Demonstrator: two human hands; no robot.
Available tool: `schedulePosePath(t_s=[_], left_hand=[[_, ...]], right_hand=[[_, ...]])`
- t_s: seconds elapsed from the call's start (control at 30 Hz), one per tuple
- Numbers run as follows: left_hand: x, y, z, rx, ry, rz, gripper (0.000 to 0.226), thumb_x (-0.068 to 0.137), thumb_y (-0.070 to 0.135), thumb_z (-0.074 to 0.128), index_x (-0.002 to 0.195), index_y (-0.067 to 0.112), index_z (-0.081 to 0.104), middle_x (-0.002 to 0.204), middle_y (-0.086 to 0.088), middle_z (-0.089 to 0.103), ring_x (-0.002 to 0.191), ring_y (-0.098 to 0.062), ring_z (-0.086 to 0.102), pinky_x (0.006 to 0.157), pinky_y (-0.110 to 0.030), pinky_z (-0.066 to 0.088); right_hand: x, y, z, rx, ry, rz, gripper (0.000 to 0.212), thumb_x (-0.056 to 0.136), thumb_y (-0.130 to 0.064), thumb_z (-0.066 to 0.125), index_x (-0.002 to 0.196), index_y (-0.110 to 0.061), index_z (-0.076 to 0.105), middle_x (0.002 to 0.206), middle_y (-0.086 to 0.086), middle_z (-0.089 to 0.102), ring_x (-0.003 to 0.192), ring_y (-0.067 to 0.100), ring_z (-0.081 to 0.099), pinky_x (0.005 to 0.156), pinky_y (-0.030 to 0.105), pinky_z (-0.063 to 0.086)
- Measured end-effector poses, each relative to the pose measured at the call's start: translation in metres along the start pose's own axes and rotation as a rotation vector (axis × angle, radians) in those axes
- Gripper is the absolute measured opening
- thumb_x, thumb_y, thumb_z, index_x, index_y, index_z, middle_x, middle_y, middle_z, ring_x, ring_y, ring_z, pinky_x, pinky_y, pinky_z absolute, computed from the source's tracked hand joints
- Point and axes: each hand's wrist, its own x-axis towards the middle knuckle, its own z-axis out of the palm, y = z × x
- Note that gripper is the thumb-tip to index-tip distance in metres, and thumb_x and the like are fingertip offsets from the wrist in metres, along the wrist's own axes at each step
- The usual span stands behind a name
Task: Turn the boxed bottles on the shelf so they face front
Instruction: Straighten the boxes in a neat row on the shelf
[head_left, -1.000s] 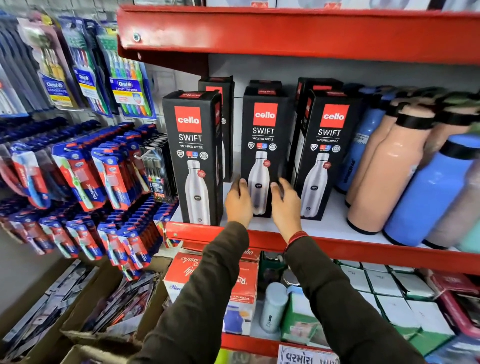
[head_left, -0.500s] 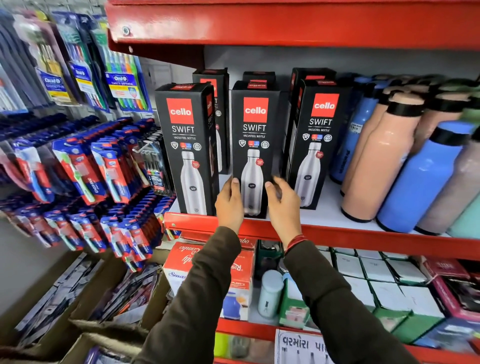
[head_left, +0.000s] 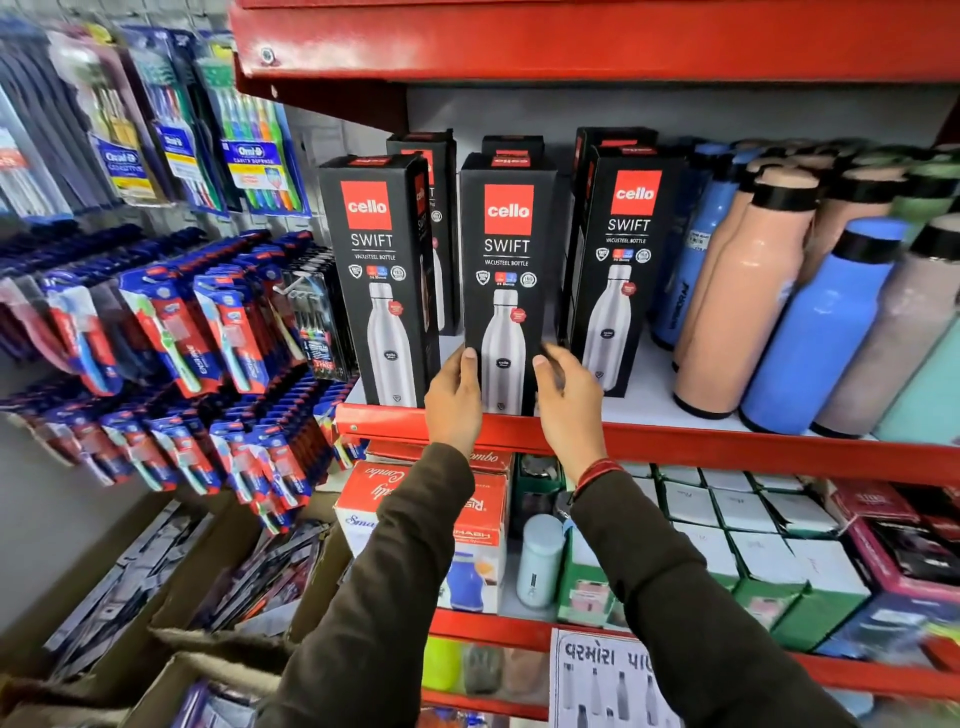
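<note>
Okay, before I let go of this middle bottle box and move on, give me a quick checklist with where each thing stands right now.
1. Middle box faces front, logo readable: ok.
2. Middle box stands upright at the shelf edge: ok.
3. Left hand and right hand grip its lower sides: ok.
4. Left box faces front: ok.
5. Right box faces front: not ok, angled slightly.
6. Back-row boxes face front: cannot tell, mostly hidden.
</note>
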Motion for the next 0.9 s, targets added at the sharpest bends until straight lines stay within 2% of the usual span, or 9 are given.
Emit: schedulePosePath(t_s=[0.23, 0.37, 0.47, 0.57, 0.63, 0.73, 0.77, 0.83, 0.9], left_hand=[[-0.004, 0.003, 0.001, 0.028, 0.001, 0.032, 0.042, 0.104, 0.031, 0.041, 0.138, 0.011, 0.053, 0.140, -0.008, 0.059, 0.133, -0.023, 0.050, 0.104, -0.023, 0.034], [-0.009, 0.004, 0.003, 0.040, -0.003, 0.055, 0.042, 0.104, 0.028, 0.041, 0.141, 0.009, 0.049, 0.141, -0.008, 0.057, 0.133, -0.022, 0.049, 0.100, -0.020, 0.031], [-0.009, 0.005, 0.003, 0.035, -0.020, 0.063, 0.041, 0.103, 0.027, 0.043, 0.139, 0.009, 0.051, 0.138, -0.008, 0.060, 0.128, -0.019, 0.053, 0.100, -0.021, 0.034], [-0.009, 0.005, 0.004, 0.032, -0.023, 0.052, 0.041, 0.103, 0.028, 0.044, 0.139, 0.009, 0.051, 0.138, -0.007, 0.060, 0.128, -0.016, 0.053, 0.101, -0.021, 0.034], [-0.009, 0.005, 0.003, 0.033, -0.026, 0.046, 0.042, 0.103, 0.028, 0.044, 0.139, 0.009, 0.051, 0.138, -0.007, 0.059, 0.127, -0.015, 0.052, 0.101, -0.021, 0.034], [-0.008, 0.005, 0.002, 0.016, -0.042, 0.041, 0.042, 0.103, 0.028, 0.045, 0.140, 0.009, 0.050, 0.139, -0.008, 0.058, 0.132, -0.021, 0.052, 0.104, -0.023, 0.035], [-0.008, 0.006, 0.003, 0.002, -0.039, 0.038, 0.042, 0.102, 0.027, 0.045, 0.141, 0.010, 0.049, 0.141, -0.008, 0.057, 0.133, -0.021, 0.051, 0.104, -0.022, 0.035], [-0.014, 0.006, 0.005, -0.049, 0.004, 0.073, 0.043, 0.102, 0.027, 0.046, 0.143, 0.014, 0.046, 0.145, -0.005, 0.052, 0.136, -0.019, 0.047, 0.107, -0.024, 0.035], [-0.022, 0.004, 0.008, -0.102, 0.107, 0.191, 0.040, 0.101, 0.026, 0.046, 0.142, 0.021, 0.046, 0.144, 0.002, 0.050, 0.134, -0.017, 0.046, 0.113, -0.032, 0.038]], right_hand=[[-0.003, -0.002, 0.000, -0.031, -0.006, 0.001, 0.039, 0.102, -0.023, 0.048, 0.139, -0.011, 0.051, 0.137, 0.009, 0.060, 0.128, 0.020, 0.055, 0.099, 0.018, 0.036], [-0.007, -0.002, -0.001, -0.041, -0.025, 0.005, 0.042, 0.102, -0.022, 0.047, 0.143, -0.013, 0.046, 0.142, 0.007, 0.056, 0.133, 0.017, 0.050, 0.099, 0.012, 0.031], [-0.006, 0.000, -0.003, -0.058, -0.010, 0.008, 0.042, 0.102, -0.021, 0.046, 0.143, -0.012, 0.046, 0.142, 0.008, 0.056, 0.115, 0.008, 0.053, 0.081, -0.009, 0.029], [-0.003, 0.002, -0.006, -0.071, -0.019, 0.000, 0.042, 0.102, -0.020, 0.047, 0.143, -0.010, 0.046, 0.142, 0.010, 0.056, 0.106, 0.005, 0.049, 0.065, -0.014, 0.027], [-0.003, 0.001, -0.006, -0.077, -0.025, -0.004, 0.042, 0.102, -0.019, 0.047, 0.143, -0.009, 0.046, 0.141, 0.011, 0.056, 0.103, 0.003, 0.046, 0.064, -0.014, 0.027], [-0.003, 0.001, -0.007, -0.072, -0.024, -0.007, 0.042, 0.102, -0.020, 0.047, 0.143, -0.011, 0.046, 0.140, 0.010, 0.057, 0.104, 0.004, 0.050, 0.068, -0.011, 0.031], [-0.004, 0.001, -0.007, -0.062, -0.025, -0.009, 0.042, 0.102, -0.022, 0.047, 0.143, -0.013, 0.047, 0.139, 0.009, 0.057, 0.106, 0.007, 0.054, 0.075, -0.006, 0.035], [-0.004, 0.003, -0.008, -0.024, -0.020, -0.012, 0.041, 0.101, -0.027, 0.048, 0.142, -0.019, 0.047, 0.140, 0.007, 0.056, 0.114, 0.016, 0.059, 0.089, 0.014, 0.043], [-0.002, 0.008, -0.011, 0.019, 0.020, -0.028, 0.039, 0.101, -0.029, 0.050, 0.140, -0.024, 0.048, 0.143, 0.003, 0.051, 0.116, 0.015, 0.058, 0.091, 0.018, 0.044]])
